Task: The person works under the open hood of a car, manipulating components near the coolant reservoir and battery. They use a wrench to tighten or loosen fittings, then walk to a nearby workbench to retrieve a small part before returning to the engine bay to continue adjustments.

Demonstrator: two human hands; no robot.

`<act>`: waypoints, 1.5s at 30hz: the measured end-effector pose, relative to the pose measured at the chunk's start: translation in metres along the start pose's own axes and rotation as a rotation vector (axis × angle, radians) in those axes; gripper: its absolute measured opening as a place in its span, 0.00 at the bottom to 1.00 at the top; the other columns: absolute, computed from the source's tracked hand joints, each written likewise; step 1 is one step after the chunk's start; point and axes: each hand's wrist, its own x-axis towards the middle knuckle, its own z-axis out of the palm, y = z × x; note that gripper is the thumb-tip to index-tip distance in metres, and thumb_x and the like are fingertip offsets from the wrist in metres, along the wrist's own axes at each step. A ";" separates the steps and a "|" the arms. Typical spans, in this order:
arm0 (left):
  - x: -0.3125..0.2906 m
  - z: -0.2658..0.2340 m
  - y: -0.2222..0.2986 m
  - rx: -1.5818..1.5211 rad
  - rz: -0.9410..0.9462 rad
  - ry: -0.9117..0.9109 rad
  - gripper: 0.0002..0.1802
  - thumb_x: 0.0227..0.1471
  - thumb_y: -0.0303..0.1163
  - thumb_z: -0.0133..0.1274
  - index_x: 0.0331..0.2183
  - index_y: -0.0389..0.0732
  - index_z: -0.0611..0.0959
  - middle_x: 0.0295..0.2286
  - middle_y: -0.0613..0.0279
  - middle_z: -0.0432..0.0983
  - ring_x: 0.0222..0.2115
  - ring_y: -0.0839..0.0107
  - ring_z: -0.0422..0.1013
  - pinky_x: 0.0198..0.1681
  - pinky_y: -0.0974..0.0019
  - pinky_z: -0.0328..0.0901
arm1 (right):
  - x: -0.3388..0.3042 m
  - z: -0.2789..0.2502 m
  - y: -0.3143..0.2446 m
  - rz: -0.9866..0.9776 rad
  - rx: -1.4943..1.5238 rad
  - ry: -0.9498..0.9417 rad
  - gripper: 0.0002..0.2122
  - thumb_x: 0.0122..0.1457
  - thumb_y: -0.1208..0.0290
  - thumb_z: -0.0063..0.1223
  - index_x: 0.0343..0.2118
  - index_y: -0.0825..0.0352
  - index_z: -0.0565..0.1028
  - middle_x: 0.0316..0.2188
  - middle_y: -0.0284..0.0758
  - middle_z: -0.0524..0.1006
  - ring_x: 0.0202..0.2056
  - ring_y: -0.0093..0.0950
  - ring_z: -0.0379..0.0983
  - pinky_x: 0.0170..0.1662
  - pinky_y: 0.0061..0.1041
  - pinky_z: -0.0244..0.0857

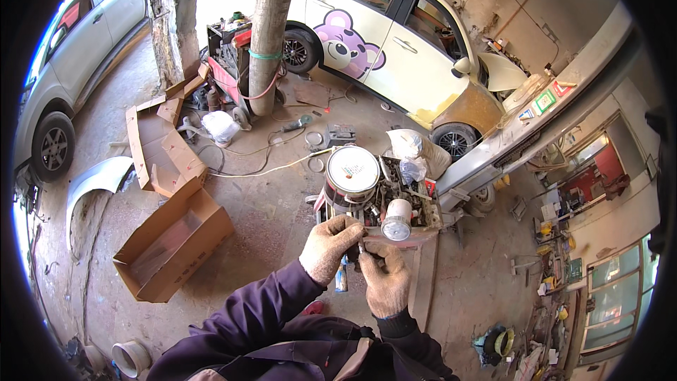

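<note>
Both my hands wear tan work gloves and come together in front of my body. The fingers of my left hand (330,248) are pinched together at the near side of a tool cart. Just to its right, my right hand (386,281) pinches a small thin piece (362,245), too small to name, between thumb and fingers. Whether my left fingers also grip it is hidden. Beyond them, the cart (416,208) carries a large round tin (352,171) with a white lid, loose tools and a white cylindrical container (397,219) with a clear end.
An open cardboard box (176,243) and flattened cardboard (159,144) lie on the left. A tall gas cylinder (269,42) stands near a cream car (367,35) with a bear picture. Cables (247,171) cross the floor. At right rises a slanting lift post (543,109).
</note>
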 end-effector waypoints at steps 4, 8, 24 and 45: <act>0.003 0.002 -0.004 -0.004 0.004 0.004 0.16 0.71 0.40 0.62 0.45 0.35 0.86 0.34 0.67 0.82 0.31 0.79 0.75 0.37 0.70 0.71 | 0.000 -0.002 0.002 -0.013 0.008 0.014 0.09 0.69 0.80 0.64 0.50 0.71 0.82 0.42 0.31 0.84 0.38 0.18 0.79 0.45 0.22 0.76; 0.004 0.004 -0.007 0.025 0.008 0.037 0.16 0.71 0.40 0.63 0.45 0.35 0.86 0.33 0.66 0.82 0.30 0.78 0.76 0.35 0.70 0.72 | 0.000 -0.004 0.006 -0.024 -0.023 0.020 0.09 0.69 0.79 0.64 0.50 0.72 0.82 0.41 0.31 0.84 0.38 0.18 0.79 0.44 0.22 0.76; -0.001 0.007 -0.011 -0.001 -0.018 0.030 0.17 0.72 0.39 0.60 0.49 0.33 0.85 0.35 0.63 0.83 0.33 0.74 0.78 0.40 0.67 0.74 | -0.001 -0.006 0.016 0.039 0.120 0.072 0.08 0.70 0.77 0.66 0.49 0.71 0.83 0.40 0.30 0.85 0.36 0.17 0.78 0.41 0.22 0.75; 0.000 0.013 -0.018 -0.139 0.009 -0.140 0.19 0.78 0.36 0.51 0.60 0.34 0.82 0.41 0.68 0.82 0.40 0.80 0.75 0.48 0.71 0.72 | -0.007 -0.015 0.016 -0.013 0.005 0.093 0.09 0.67 0.82 0.65 0.48 0.71 0.81 0.39 0.29 0.83 0.37 0.17 0.79 0.44 0.21 0.76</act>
